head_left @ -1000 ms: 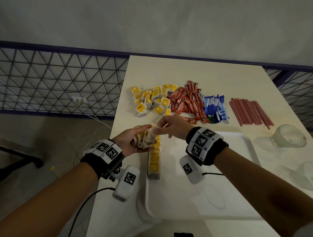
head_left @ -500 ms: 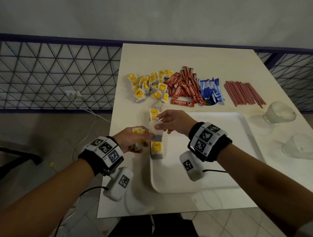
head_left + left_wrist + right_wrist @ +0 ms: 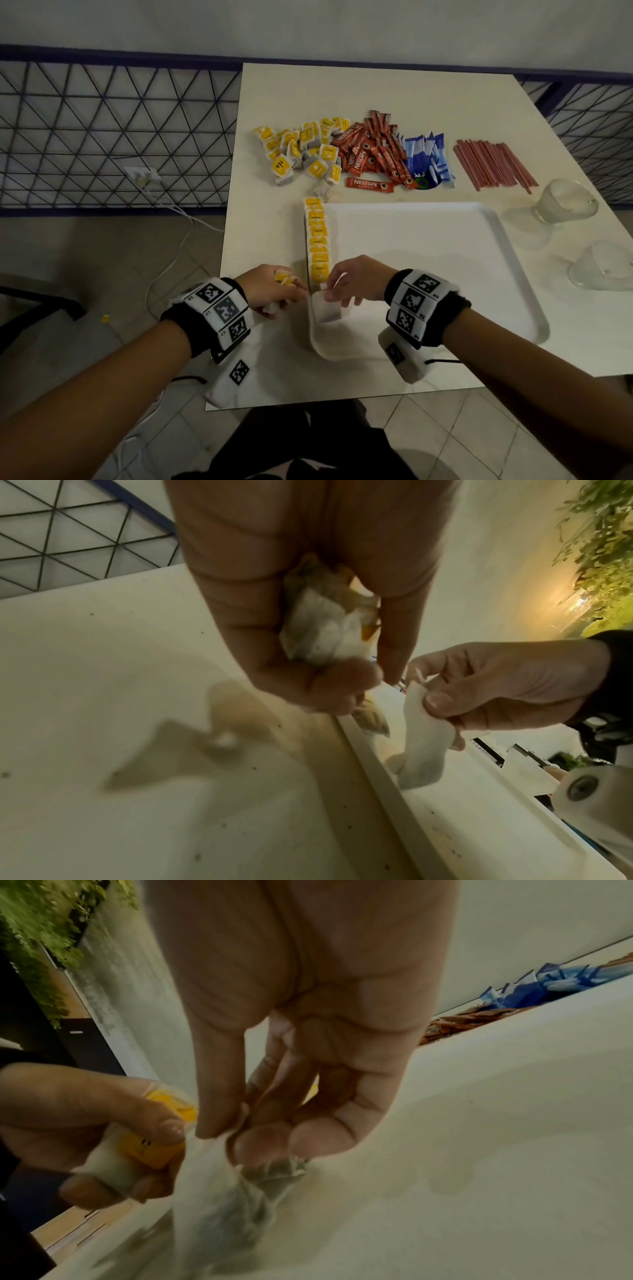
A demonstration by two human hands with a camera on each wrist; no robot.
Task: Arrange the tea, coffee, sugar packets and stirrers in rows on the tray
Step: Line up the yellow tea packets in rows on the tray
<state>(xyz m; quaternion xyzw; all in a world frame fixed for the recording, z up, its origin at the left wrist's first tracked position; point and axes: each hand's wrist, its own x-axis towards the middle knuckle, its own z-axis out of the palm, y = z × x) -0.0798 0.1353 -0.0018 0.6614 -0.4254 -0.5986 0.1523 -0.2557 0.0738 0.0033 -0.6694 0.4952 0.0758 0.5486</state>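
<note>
glossy white tray (image 3: 445, 240); right hand (image 3: 352, 279) pinches limp papery tea bag (image 3: 327, 310).

Head view high above the table (image 3: 394, 99), facing forward and down, wrist views close under each palm, looking along the fingers, all three sharing the tray (image 3: 496, 274) near-left edge, each wrist view catching the opposite hand.
</note>
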